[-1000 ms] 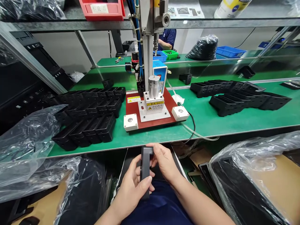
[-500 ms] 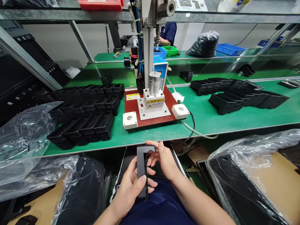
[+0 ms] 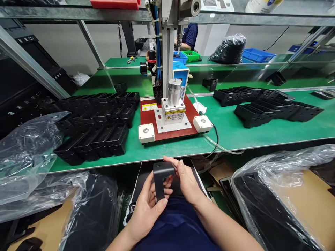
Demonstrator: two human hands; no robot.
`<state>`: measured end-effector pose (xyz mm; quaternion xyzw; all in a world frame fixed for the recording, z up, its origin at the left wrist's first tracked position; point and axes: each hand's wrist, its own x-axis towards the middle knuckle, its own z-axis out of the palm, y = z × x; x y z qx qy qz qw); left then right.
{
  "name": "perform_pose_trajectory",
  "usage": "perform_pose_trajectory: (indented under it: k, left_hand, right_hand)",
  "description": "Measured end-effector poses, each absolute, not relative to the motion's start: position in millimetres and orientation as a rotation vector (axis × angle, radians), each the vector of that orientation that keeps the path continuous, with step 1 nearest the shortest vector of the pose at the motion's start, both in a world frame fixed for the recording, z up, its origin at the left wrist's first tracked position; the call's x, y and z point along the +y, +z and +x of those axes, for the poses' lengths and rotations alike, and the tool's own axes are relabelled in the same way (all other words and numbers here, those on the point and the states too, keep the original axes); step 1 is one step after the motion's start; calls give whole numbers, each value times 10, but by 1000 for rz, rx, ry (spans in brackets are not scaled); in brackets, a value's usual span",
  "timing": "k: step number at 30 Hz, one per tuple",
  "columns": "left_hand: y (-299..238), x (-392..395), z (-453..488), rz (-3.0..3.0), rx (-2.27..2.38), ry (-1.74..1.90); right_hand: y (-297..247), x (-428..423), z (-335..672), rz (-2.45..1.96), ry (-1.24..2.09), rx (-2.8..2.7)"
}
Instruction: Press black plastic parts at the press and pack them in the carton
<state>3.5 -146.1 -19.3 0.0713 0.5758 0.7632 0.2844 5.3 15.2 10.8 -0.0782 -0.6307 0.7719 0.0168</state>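
Observation:
A black L-shaped plastic bracket (image 3: 160,179) is held upright over my lap, just below the green bench's front edge. My left hand (image 3: 147,209) wraps its lower stem, thumb pressed on the bottom end. My right hand (image 3: 184,181) pinches the bent top end with fingertips. Straight ahead on the bench stands a small press (image 3: 172,101) on a red base plate (image 3: 167,130) with two white button blocks.
Rows of black bracket parts (image 3: 96,122) lie left of the press; more black parts (image 3: 264,104) lie at the right. Plastic-lined boxes (image 3: 282,198) flank my knees. Another person's arm (image 3: 187,40) shows at the far bench. A green bench surface (image 3: 235,132) spreads ahead.
The bracket has been turned in my hands, so its bent top now faces me more broadly. Both hands kept their hold in about the same place.

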Motion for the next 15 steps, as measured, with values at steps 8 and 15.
perform_pose_trajectory:
  k: [8, 15]
  left_hand:
    - [-406, -1484, 26, 166, 1626, 2084]
    - [-278, -1382, 89, 23, 1701, 2141]
  right_hand:
    - [125, 170, 95, -128, 2268, -2016]
    - [112, 174, 125, -62, 2257, -2052]
